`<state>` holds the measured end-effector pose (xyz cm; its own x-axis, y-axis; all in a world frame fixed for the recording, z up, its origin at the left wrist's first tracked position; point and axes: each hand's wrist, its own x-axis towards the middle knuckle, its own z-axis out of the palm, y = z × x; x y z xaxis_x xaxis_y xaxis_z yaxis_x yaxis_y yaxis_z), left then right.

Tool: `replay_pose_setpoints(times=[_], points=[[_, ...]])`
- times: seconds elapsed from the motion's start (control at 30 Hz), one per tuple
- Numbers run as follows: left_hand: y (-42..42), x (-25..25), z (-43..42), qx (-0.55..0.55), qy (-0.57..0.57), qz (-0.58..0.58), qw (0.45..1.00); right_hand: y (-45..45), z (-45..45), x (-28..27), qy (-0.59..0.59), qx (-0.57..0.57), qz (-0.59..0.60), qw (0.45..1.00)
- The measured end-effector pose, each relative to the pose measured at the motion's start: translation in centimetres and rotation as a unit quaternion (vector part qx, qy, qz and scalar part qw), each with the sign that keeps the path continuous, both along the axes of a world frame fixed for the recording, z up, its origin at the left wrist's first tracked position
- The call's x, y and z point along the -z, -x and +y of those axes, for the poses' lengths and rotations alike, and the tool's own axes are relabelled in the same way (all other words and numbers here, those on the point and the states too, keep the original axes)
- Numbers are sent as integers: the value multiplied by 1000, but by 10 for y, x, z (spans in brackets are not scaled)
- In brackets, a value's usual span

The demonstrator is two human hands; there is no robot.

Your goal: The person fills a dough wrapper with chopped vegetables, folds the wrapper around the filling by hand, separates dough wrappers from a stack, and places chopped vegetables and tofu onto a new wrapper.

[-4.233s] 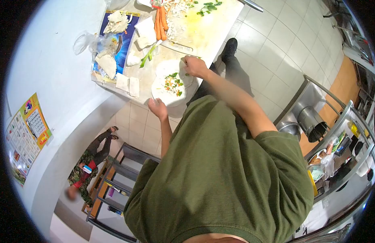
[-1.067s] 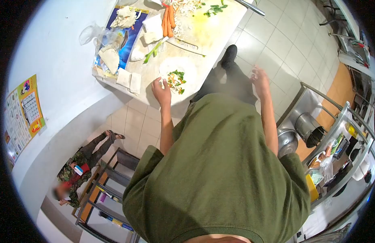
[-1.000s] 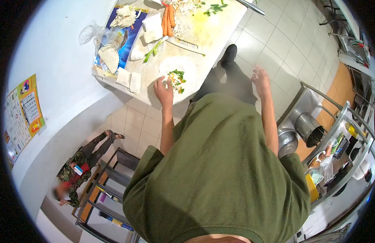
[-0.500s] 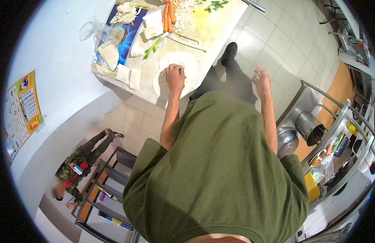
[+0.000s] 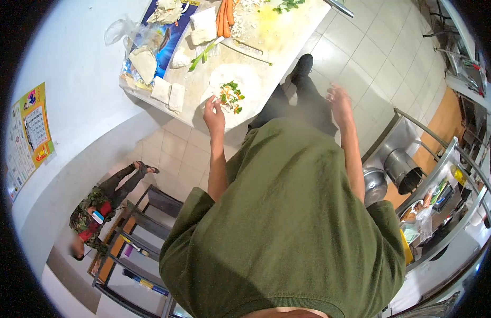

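A thin round white dough sheet lies near the table's front edge. On it sits a heap of chopped filling, green, orange and white. My left hand is at the sheet's left edge, beside the heap, with thumb and fingers slightly apart and nothing visible between them. Off the table to the right, above the floor, my right hand hangs with fingers loosely spread and holds nothing. Beyond the sheet are a green onion stalk and a knife. Carrots lie further back.
White folded pieces and a blue printed sheet occupy the table's left side. Chopped greens lie at the back. A metal pot stands on a rack at right. Another person is at lower left.
My left hand has moved left off the filling, uncovering the heap. My right hand stays beside the table with only a small shift. The view has tilted slightly.
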<state>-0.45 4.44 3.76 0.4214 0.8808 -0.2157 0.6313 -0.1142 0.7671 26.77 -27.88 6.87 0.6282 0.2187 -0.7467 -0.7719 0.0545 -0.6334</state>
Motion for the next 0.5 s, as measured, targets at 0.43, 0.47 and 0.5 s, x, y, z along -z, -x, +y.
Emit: replay_pose_setpoints(times=[0.43, 0.47, 0.5], points=[[13, 18, -31, 121, -82, 156, 977, 6, 93, 4, 45, -385, -90, 917], [11, 23, -34, 138, -83, 175, 971, 6, 112, 4, 54, -454, -121, 881], [8, 21, -36, 134, -70, 199, 968, 12, 130, 9, 52, -490, -184, 850]])
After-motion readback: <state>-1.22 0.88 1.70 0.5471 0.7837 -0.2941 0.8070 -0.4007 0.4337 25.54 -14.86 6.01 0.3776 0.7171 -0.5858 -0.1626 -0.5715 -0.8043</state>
